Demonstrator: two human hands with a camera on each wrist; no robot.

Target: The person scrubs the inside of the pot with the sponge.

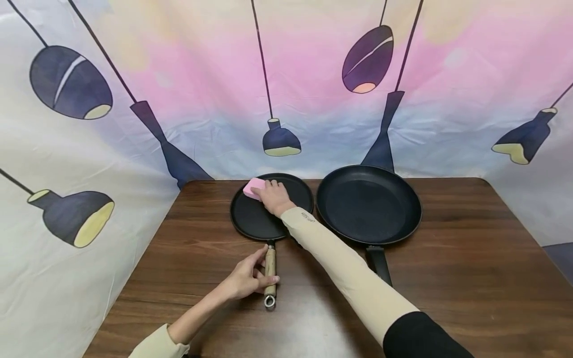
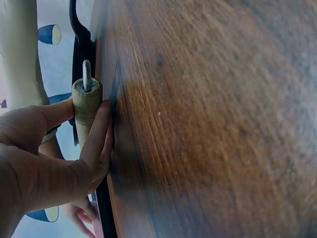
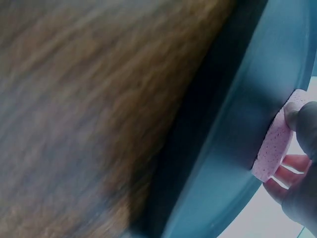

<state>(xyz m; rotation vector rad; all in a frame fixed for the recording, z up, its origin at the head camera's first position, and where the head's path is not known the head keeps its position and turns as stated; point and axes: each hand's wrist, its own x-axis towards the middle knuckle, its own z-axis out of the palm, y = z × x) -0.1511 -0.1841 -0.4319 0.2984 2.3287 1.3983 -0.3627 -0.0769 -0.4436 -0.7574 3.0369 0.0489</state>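
Observation:
A shallow black pan (image 1: 256, 221) lies flat at the back middle of the table, its wooden handle (image 1: 270, 266) pointing toward me. My left hand (image 1: 243, 278) holds that handle between thumb and fingers; in the left wrist view the handle's end (image 2: 87, 96) carries a metal hanging ring. Over the pan's far-left part, my right hand (image 1: 275, 198) grips a pink sponge (image 1: 253, 189). The right wrist view shows the speckled sponge (image 3: 274, 144) standing against the pan's surface (image 3: 235, 134), thumb on one side and fingers on the other.
A larger, deeper black frying pan (image 1: 369, 206) stands close to the right of the small pan, its black handle (image 1: 379, 266) partly hidden under my right forearm. The brown wooden table (image 1: 470, 278) ends at a hanging cloth (image 1: 215, 89) printed with lamps.

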